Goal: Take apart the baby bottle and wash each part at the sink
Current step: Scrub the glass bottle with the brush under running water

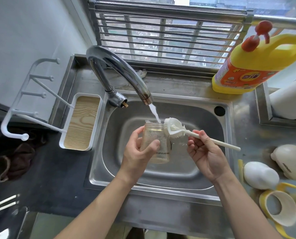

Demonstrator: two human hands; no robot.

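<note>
While wet, steel sink [161,188] nr window [169,35].

Over the sink [161,190], the tap [119,66] arches in from the back left, and the bottle [152,133] and brush [173,128] fill the middle. The sink's right side is free. A tray [83,123] flanks its left, a jug [257,66] its back right corner, bottle parts [261,175] its right.

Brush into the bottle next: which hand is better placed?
Right, likely. The right hand pinches the brush by its handle, with the bristle head at the mouth of the bottle. The left hand grips the bottle body, steadying it under the tap stream.
</note>
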